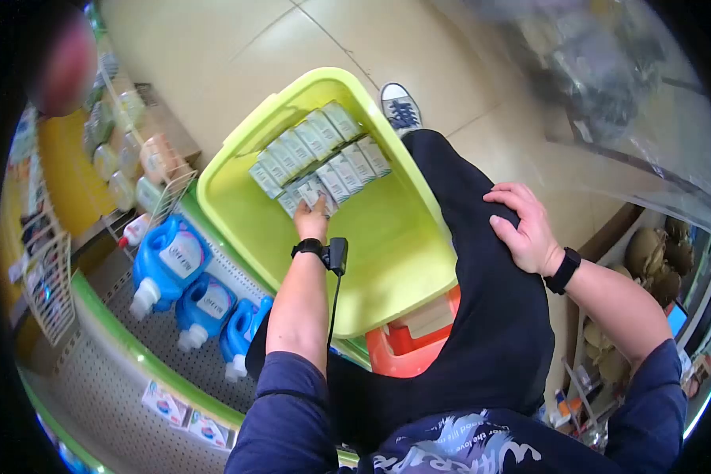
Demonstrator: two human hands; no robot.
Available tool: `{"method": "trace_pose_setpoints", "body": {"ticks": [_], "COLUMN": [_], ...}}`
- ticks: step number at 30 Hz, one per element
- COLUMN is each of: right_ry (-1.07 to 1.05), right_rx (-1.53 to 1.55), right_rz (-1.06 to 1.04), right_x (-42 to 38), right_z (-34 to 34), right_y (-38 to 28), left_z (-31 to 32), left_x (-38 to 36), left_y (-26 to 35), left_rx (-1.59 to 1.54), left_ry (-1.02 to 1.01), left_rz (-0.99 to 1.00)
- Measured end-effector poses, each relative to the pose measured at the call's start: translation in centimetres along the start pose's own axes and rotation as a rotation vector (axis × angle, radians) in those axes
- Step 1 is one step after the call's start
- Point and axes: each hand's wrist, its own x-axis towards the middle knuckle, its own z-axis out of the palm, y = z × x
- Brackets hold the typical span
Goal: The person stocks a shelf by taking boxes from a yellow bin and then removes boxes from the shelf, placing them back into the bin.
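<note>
Inside a yellow-green plastic tub (pixel 387 284), small white-and-green boxes (pixel 300 146) stand in two slanting rows. My left hand (pixel 311 220) reaches into the tub at the near end of the lower row. Its fingers are closed on a small box (pixel 312 191), partly covered by the fingertips. My right hand (pixel 523 229) rests on my knee in black trousers (pixel 494 292), fingers stretched out and thumb apart, holding nothing. Both wrists wear black bands, and the left one carries a small black device (pixel 337 256) with a cable.
Blue detergent bottles (pixel 174 261) stand on a perforated shelf (pixel 118 395) left of the tub. A red-orange plastic stool (pixel 403 347) shows below the tub's near edge. Wire racks with packaged goods are at far left. Shelves of brown items (pixel 648 257) stand at right.
</note>
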Motion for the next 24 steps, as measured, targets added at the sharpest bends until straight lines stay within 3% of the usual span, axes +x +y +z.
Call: {"method": "trace_pose_setpoints", "body": {"ticks": [1, 3, 5, 9, 11, 12, 18, 20, 21, 23, 24], "right_ry": [0.001, 0.026, 0.019, 0.039, 0.054, 0.064, 0.073, 0.104, 0.117, 0.113, 0.111], "right_rx": [0.006, -0.019, 0.003, 0.041, -0.047, -0.026, -0.280, -0.308, -0.331, -0.346, -0.347], "right_rz": [0.011, -0.024, -0.021, -0.029, -0.032, -0.061, 0.034, 0.036, 0.051, 0.065, 0.072], "right_x": [0.0, -0.3, -0.4, -0.3, -0.7, -0.8, -1.6, -2.0, -2.1, -2.6, -2.8], "right_z": [0.2, 0.7, 1.0, 2.1, 2.2, 2.5, 3.0, 3.1, 3.1, 3.0, 2.9], "right_y": [-0.2, 0.0, -0.8, 0.6, -0.8, -1.3, -2.1, -1.5, -1.2, -1.2, -1.3], "left_z": [-0.5, -2.9, -5.0, -13.3, -19.4, -21.8, -37.5, -42.3, -44.0, -46.9, -48.9], "left_x": [-0.6, -1.9, -8.0, -19.1, -26.1, -30.0, -41.2, -42.2, -42.1, -41.1, -39.5], "left_y": [0.2, 1.3, 6.6, 14.0, 16.9, 18.1, 17.0, 16.0, 15.5, 14.2, 12.6], "left_rx": [-0.008, 0.276, 0.116, 0.062, 0.363, 0.302, 0.190, 0.354, 0.326, 0.454, 0.434], "left_ry": [0.023, -0.023, -0.133, -0.076, 0.159, 0.233, 0.705, 0.976, 0.982, 1.113, 1.117], "left_rz": [0.021, 0.113, 0.422, 0.702, 0.869, 0.974, 1.067, 0.840, 0.852, 0.582, 0.586]}}
